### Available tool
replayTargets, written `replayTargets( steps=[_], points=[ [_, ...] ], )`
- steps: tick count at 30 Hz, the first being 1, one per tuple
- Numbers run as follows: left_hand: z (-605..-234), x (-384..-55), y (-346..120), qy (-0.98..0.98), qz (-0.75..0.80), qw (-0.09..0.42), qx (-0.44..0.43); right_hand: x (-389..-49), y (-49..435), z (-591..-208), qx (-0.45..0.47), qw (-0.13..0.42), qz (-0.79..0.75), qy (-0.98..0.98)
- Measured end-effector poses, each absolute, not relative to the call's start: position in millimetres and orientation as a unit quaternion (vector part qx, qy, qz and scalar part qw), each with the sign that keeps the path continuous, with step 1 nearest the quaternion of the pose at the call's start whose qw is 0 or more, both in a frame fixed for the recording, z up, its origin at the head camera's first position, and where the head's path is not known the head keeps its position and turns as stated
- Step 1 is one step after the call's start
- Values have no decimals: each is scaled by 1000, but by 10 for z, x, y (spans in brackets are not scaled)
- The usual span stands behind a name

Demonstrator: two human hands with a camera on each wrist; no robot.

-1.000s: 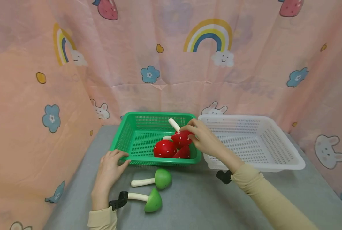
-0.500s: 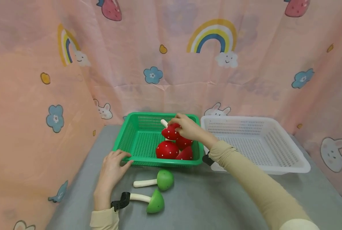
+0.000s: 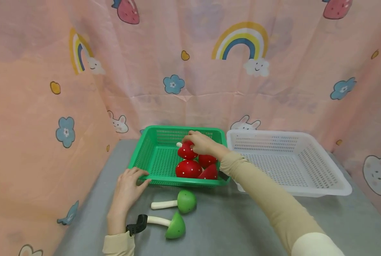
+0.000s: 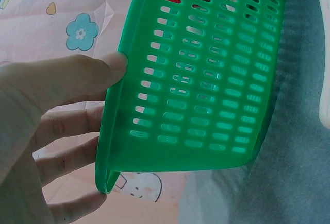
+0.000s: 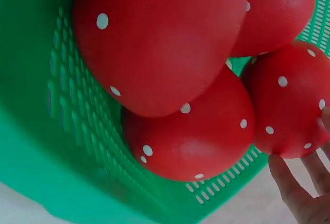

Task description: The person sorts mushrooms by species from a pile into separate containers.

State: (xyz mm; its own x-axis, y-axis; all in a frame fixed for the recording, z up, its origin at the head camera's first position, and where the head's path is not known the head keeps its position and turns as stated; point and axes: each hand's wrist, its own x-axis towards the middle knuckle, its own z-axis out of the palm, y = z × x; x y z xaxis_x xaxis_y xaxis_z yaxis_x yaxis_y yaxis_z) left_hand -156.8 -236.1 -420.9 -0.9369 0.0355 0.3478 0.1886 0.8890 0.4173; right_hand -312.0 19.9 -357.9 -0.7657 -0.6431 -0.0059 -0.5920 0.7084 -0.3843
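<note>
My right hand [image 3: 203, 143] holds a red toy mushroom [image 3: 186, 151] with white dots by its cap, low inside the green basket [image 3: 174, 180]. Its white stem tip points up and left. In the right wrist view, fingertips touch the cap [image 5: 289, 98] at its lower edge. Several more red mushrooms [image 3: 189, 169] lie heaped in the basket's right part. At the basket's front left, my left hand [image 3: 125, 192] grips the rim. The left wrist view has the thumb [image 4: 111, 67] over the rim, with the other fingers along its far side.
Two green toy mushrooms with white stems lie on the grey table in front of the basket, one [image 3: 186, 201] nearer to it, the other [image 3: 176, 226] beside the left wrist. A white basket [image 3: 283, 134] stands to the right. A pink printed curtain [image 3: 193, 81] hangs behind.
My right hand has moved left and then down into the green basket with the red mushroom. The left hand keeps its place on the rim. The view has shifted slightly.
</note>
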Motion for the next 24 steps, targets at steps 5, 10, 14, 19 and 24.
replayTargets(
  steps=[5,10,14,19,24],
  points=[
    [-4210,-1568,-2345,-957,-232,163,-57,-3139,210,-3652,-329,87,-184,922],
    [-4205,-1564,-2335,-957,-232,162,-58,-3143,262,-3702,-332,96,-187,920],
    [-4204,-1561,-2336,-957,-235,162,-58,-3138,313,-3706,-334,100,-197,916],
    [-4205,-1563,-2346,-957,-234,162,-57,-3108,380,-3666,-338,83,-208,914],
    [-4195,-1562,-2357,-957,-235,162,-56,-3073,476,-3613,-342,63,-221,911]
  ],
)
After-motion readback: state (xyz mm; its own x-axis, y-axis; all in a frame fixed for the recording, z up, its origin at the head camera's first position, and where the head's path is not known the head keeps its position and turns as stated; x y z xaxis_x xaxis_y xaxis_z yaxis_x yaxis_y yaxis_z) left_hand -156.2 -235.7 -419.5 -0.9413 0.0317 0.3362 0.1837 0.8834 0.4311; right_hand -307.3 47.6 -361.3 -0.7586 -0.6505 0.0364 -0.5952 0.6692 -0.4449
